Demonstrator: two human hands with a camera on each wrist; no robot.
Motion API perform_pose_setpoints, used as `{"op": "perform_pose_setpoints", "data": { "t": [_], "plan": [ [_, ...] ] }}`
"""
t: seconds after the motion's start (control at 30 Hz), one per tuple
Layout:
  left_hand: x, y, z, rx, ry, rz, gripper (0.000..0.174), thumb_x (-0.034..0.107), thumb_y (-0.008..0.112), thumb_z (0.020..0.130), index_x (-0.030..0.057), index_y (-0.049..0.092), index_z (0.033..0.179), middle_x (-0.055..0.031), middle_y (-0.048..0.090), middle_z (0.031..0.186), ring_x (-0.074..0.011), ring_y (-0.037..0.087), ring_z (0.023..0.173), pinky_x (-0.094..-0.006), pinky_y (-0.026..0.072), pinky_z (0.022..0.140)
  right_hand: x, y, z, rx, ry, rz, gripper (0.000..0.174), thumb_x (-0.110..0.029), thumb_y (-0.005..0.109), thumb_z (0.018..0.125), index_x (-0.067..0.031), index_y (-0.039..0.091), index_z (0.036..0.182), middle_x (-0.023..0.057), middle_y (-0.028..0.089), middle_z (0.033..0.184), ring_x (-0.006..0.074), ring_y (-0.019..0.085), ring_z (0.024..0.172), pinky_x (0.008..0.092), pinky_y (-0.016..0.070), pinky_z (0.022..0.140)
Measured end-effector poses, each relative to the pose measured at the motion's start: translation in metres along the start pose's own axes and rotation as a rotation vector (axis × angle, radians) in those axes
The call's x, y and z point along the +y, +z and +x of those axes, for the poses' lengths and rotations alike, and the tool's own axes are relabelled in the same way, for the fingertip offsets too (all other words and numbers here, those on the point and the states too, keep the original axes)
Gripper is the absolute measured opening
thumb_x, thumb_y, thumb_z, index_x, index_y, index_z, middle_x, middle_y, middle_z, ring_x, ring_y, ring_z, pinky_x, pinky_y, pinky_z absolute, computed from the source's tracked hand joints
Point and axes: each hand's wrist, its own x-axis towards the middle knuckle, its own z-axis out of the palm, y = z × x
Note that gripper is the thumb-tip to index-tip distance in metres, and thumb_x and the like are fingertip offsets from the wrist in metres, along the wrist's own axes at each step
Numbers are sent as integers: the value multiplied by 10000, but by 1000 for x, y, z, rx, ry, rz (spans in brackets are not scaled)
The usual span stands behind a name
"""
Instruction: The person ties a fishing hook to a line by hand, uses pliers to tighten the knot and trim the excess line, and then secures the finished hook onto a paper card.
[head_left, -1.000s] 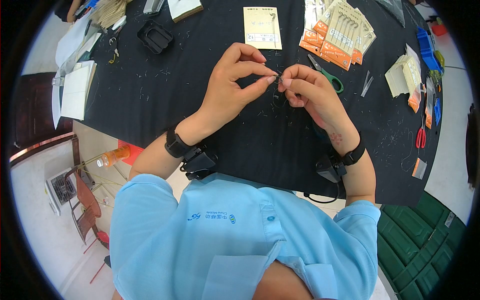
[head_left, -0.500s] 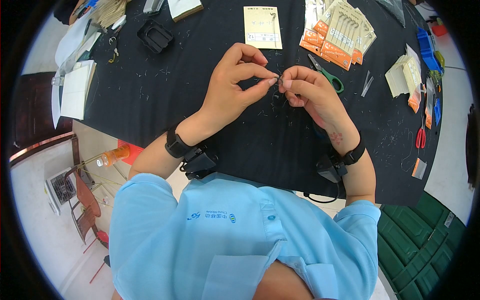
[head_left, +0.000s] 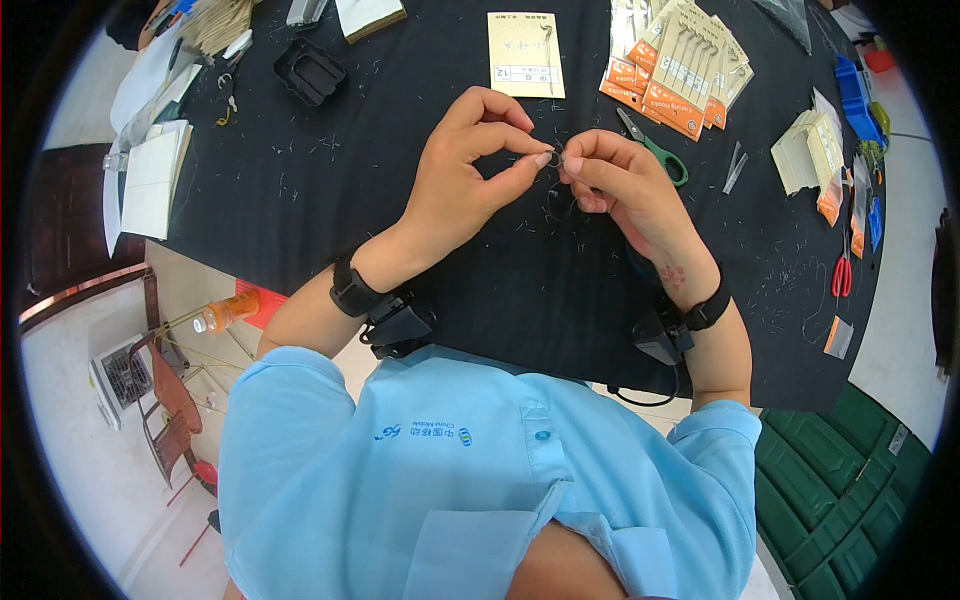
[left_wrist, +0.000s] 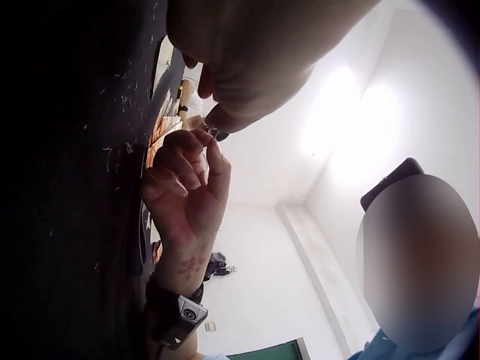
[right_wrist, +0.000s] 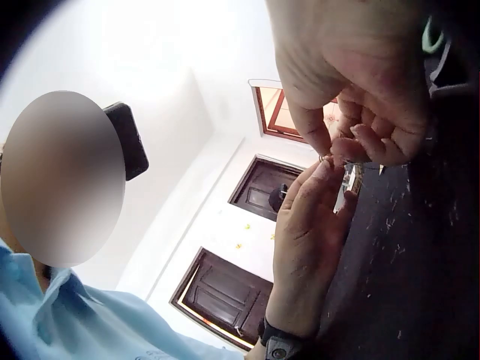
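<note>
Over the black-covered table, my left hand (head_left: 470, 160) pinches a small dark fishing hook (head_left: 555, 157) between thumb and forefinger. My right hand (head_left: 625, 180) meets it fingertip to fingertip, its thumb and forefinger pinching thin fishing line at the hook. A loose loop of that line hangs below the fingertips. In the left wrist view the right hand (left_wrist: 187, 195) has its other fingers curled in; in the right wrist view the left hand (right_wrist: 307, 232) reaches up to the same spot. Fingertips hide most of the hook.
Beyond the hands lies a card with one hook (head_left: 525, 55). Fishing hook packets (head_left: 680, 75) and green-handled scissors (head_left: 660, 160) are to its right. A black tray (head_left: 310, 72) sits at the left, red-handled scissors (head_left: 841, 275) at the right. Thread scraps dot the cloth.
Both hands stay in place. The fingertips and the hook between them shift slightly, and the hanging loop of line changes shape.
</note>
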Motion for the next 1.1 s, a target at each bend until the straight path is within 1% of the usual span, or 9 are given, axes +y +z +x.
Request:
{"op": "perform_pose_setpoints", "data": {
  "t": [0.17, 0.27, 0.33, 0.47, 0.53, 0.63, 0.77, 0.93, 1.1],
  "plan": [
    [-1, 1, 2, 12, 17, 11, 95, 87, 688, 782, 52, 694, 870, -34, 540, 970, -134, 553, 893, -248, 435, 767, -2, -1, 0, 18, -41, -67, 143, -166, 638, 857, -44, 623, 931, -14, 569, 761, 35, 487, 626, 165, 368, 559],
    [-1, 0, 2, 11, 9, 6, 88, 86, 689, 781, 51, 692, 862, -33, 542, 969, -130, 556, 883, -245, 436, 767, -3, 0, 0, 32, -47, -101, 151, -168, 648, 849, -43, 625, 929, -17, 569, 765, 41, 493, 634, 170, 385, 574],
    [-1, 0, 1, -2, -9, -13, 81, 85, 690, 780, 49, 689, 852, -33, 544, 968, -127, 557, 876, -243, 435, 766, -2, 1, -1, 73, -98, -201, 148, -169, 648, 848, -43, 620, 920, -17, 577, 779, 44, 510, 658, 177, 406, 597],
    [-1, 0, 1, -7, -11, -19, 80, 87, 692, 779, 45, 687, 847, -33, 545, 965, -126, 557, 872, -242, 433, 766, -1, 3, -1, 100, -149, -279, 132, -153, 649, 847, -42, 614, 909, -17, 586, 797, 38, 524, 680, 174, 415, 606],
    [-1, 0, 1, -7, -1, -16, 82, 89, 693, 778, 45, 687, 848, -32, 545, 962, -127, 555, 879, -244, 432, 768, 1, 3, 0, 141, -225, -386, 116, -134, 649, 845, -39, 607, 898, -19, 591, 795, 31, 528, 675, 169, 410, 592],
    [-2, 0, 1, -11, 7, -7, 81, 91, 694, 778, 48, 688, 846, -30, 546, 960, -130, 552, 888, -248, 429, 774, 2, 4, -2, 149, -293, -458, 105, -116, 651, 838, -35, 606, 887, -20, 591, 782, 26, 524, 655, 165, 403, 574],
    [-1, 0, 1, -9, 3, -6, 78, 94, 694, 778, 50, 688, 843, -29, 547, 960, -134, 550, 893, -252, 427, 778, 2, 7, -2, 167, -339, -518, 91, -102, 652, 827, -32, 606, 861, -18, 584, 756, 25, 517, 632, 169, 392, 556],
    [0, 0, 1, -16, -18, -27, 73, 90, 691, 780, 51, 683, 841, -29, 548, 961, -134, 551, 891, -254, 428, 782, 0, 11, -2, 239, -453, -675, 95, -68, 668, 768, -34, 610, 835, -3, 563, 727, 47, 499, 578, 186, 372, 525],
    [0, 0, 1, -23, -25, -46, 64, 83, 687, 778, 53, 677, 834, -28, 548, 958, -135, 555, 899, -258, 426, 796, -3, 14, -4, 256, -485, -724, 100, -55, 665, 751, -37, 606, 829, 6, 564, 736, 60, 505, 572, 195, 373, 516]
  ]
}}
